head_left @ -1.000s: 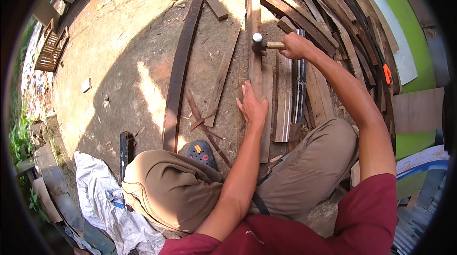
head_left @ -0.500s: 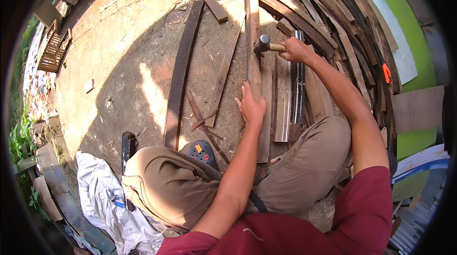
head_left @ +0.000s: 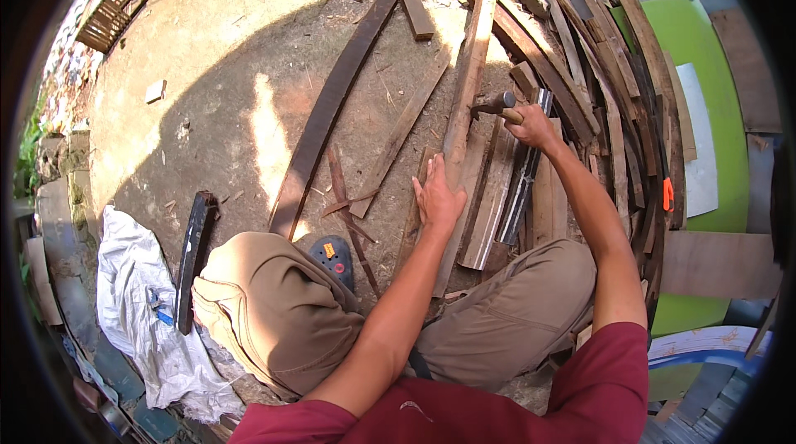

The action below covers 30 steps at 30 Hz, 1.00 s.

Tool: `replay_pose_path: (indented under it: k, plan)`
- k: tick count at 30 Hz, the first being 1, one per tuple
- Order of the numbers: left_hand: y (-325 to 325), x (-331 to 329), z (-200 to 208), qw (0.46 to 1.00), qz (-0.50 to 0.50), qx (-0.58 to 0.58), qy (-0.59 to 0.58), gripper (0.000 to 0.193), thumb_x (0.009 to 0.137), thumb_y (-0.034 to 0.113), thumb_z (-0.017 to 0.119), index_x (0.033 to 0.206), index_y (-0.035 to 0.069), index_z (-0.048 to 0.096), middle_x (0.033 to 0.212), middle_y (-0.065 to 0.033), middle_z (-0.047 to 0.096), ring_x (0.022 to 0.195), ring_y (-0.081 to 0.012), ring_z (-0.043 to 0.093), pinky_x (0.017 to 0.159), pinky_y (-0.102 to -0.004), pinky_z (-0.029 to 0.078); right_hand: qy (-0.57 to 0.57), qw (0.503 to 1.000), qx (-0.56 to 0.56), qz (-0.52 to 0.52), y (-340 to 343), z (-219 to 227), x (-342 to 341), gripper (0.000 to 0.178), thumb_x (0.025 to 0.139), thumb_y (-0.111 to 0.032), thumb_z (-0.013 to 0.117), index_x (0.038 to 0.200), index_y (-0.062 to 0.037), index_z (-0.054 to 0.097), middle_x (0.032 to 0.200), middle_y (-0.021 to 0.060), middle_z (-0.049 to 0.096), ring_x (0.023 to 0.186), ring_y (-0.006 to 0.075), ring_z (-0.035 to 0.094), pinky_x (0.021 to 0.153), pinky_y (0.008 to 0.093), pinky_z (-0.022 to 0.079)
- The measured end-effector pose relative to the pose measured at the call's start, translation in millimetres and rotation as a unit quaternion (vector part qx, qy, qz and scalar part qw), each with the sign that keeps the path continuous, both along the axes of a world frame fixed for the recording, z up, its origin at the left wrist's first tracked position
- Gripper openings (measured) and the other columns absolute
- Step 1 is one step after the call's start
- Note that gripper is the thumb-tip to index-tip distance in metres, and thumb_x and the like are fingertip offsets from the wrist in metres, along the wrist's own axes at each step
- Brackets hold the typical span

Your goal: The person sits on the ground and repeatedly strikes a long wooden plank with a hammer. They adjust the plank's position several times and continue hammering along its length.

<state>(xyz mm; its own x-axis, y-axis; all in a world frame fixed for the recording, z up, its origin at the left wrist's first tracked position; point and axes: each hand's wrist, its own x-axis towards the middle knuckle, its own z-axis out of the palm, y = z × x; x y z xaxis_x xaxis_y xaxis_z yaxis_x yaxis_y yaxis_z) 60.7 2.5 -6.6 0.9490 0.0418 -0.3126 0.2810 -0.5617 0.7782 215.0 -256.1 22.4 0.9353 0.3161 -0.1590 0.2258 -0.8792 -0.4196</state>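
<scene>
My right hand [head_left: 535, 129] is closed round the wooden handle of a claw hammer [head_left: 501, 101]. The hammer's claw touches, or lies very near, the right edge of a long wooden plank [head_left: 470, 71]. At the plank's near end, my left hand [head_left: 439, 202] grips the wood, fingers along the left side and thumb toward the right. The plank runs away from me over other boards, including a flat board [head_left: 461, 216] beneath my left hand. Just right of that lie a board with pale stripes [head_left: 489, 220] and a dark strip with shiny edges [head_left: 522, 187]. Any nail at the claw is too small to make out.
A heap of planks [head_left: 618, 71] curves along the right, with an orange object [head_left: 667, 194] on it. Left of my hands lie a long dark plank [head_left: 336, 104] and thin sticks [head_left: 336, 183]. A white sack [head_left: 137, 286] and a black-painted block [head_left: 195, 237] lie near my left knee.
My view has turned, so the whole scene appears tilted. The hammer has tipped, its claw now lower against the plank's side. My left hand keeps its place at the plank's near end.
</scene>
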Motion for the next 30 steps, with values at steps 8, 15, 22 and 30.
replay_pose_path:
  k: [8, 15, 22, 30]
  plan:
    - [-3.8, -1.8, -0.2, 1.000, -0.003, 0.022, 0.002, 0.087, 0.077, 0.016, 0.075, 0.153, 0.004, 0.035, 0.153, -0.0150, 0.049, 0.148, -0.0239, 0.038, 0.125, -0.0514, 0.016, 0.099, 0.985, -0.131, -0.055, 38.5, 55.3, 1.0, 0.036, 0.081, -0.033, 0.075, 0.091, 0.0013, 0.073, 0.080, 0.0260, 0.069, 0.082, 0.0441, 0.069, 0.076, 0.0476, 0.056]
    - [0.9, 1.8, 8.9, 1.000, 0.008, 0.008, -0.007, 0.080, 0.080, 0.016, 0.071, 0.152, 0.002, 0.039, 0.151, -0.0184, 0.051, 0.143, -0.0277, 0.044, 0.124, -0.0503, 0.023, 0.028, 0.920, -0.374, 0.112, 130.7, 131.1, 23.6, 0.042, 0.077, -0.044, 0.082, 0.092, -0.0053, 0.077, 0.088, 0.0152, 0.075, 0.086, 0.0327, 0.074, 0.076, 0.0437, 0.059]
    - [-2.7, 1.5, 5.7, 1.000, 0.017, -0.009, 0.004, 0.080, 0.079, 0.014, 0.070, 0.153, 0.006, 0.038, 0.152, -0.0141, 0.050, 0.146, -0.0238, 0.041, 0.125, -0.0503, 0.018, 0.016, 0.791, -0.509, 0.340, 142.1, 143.5, 56.0, 0.030, 0.071, -0.036, 0.087, 0.089, -0.0124, 0.079, 0.089, 0.0041, 0.076, 0.090, 0.0266, 0.074, 0.075, 0.0407, 0.058]
    - [1.7, -0.2, 6.0, 0.999, 0.031, -0.035, 0.016, 0.079, 0.080, 0.015, 0.070, 0.152, 0.006, 0.040, 0.152, -0.0134, 0.051, 0.145, -0.0235, 0.042, 0.125, -0.0491, 0.017, 0.302, 0.864, -0.364, 0.173, 139.2, 159.0, 25.4, 0.041, 0.085, -0.034, 0.073, 0.114, -0.0051, 0.073, 0.098, 0.0128, 0.075, 0.089, 0.0287, 0.072, 0.079, 0.0396, 0.055]
